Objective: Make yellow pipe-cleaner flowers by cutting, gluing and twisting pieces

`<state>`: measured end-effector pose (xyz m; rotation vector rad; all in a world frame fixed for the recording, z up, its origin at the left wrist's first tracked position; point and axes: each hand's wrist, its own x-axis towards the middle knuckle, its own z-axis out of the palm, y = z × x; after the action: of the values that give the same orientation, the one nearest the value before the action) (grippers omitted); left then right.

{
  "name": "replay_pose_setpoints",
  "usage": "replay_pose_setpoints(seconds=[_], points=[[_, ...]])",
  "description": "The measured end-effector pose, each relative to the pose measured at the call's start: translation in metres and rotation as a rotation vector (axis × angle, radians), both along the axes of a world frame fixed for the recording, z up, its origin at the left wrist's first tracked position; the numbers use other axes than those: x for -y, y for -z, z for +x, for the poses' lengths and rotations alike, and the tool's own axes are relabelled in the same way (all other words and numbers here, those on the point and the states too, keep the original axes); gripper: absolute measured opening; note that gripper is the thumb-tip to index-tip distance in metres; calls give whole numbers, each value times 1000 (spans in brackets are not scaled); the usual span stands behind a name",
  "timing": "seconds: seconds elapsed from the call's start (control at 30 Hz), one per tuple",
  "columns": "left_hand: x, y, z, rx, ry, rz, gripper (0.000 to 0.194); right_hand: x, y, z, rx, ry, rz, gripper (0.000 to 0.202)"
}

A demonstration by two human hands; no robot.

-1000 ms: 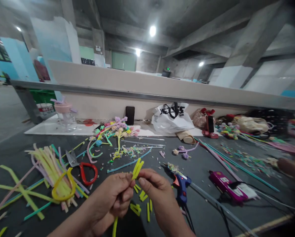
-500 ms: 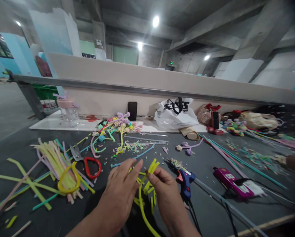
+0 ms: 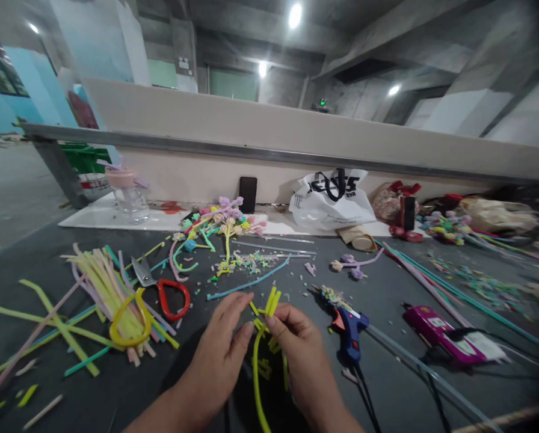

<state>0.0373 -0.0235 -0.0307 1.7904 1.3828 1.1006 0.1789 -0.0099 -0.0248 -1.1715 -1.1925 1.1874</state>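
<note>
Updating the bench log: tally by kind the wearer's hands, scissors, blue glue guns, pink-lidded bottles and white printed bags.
Left hand and right hand: 2
Scissors: 1
Blue glue gun: 1
Pink-lidded bottle: 1
White printed bag: 1
Total: 6

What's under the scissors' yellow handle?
The bundle of strips shows through and around the yellow handle; whatever lies beneath the bundle there is covered.

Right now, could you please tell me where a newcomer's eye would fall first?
Probably on the yellow strips pinched in the right hand, front and middle, with the left hand open beside them. Next might come the scissors, one handle red and one yellow, left of the hands, and the blue glue gun to their right.
</note>
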Motion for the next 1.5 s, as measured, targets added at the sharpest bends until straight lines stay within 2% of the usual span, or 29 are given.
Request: replay_pose_setpoints(seconds=[0.1, 0.2, 0.3, 0.47, 0.6, 0.7, 0.83, 0.93, 1.13, 1.27, 1.5], points=[[-1, -6, 11, 470, 132, -374, 23, -2, 0, -5, 203, 84, 119, 13], [-5, -9, 21, 700, 164, -501, 17, -6, 2, -8, 359, 145, 199, 15], [-11, -7, 24, 643, 92, -491, 12, -8, 3, -9, 448, 142, 223, 16], [-13, -7, 20, 317, -162, -224, 19, -11, 3, -3, 500, 140, 180, 16], [-13, -6, 16, 268, -190, -169, 20, -11, 6, -4, 427, 53, 43, 14], [-17, -2, 13, 360, -183, -264, 21, -9, 10, -9, 255, -30, -97, 14], [-21, 3, 10, 621, -145, -399, 26, -9, 16, -12, 105, -61, -194, 14], [-22, 6, 8, 747, -114, -440, 26, -9, 18, -12, 111, -49, -167, 15], [-21, 8, 7, 850, -113, -502, 25, -7, 20, -10, 261, -26, -47, 12], [-21, 6, 8, 941, -108, -544, 24, -5, 23, -10, 276, -43, -28, 12], [-20, 5, 11, 962, -98, -544, 18, -4, 21, -11, 274, -35, -3, 12]])
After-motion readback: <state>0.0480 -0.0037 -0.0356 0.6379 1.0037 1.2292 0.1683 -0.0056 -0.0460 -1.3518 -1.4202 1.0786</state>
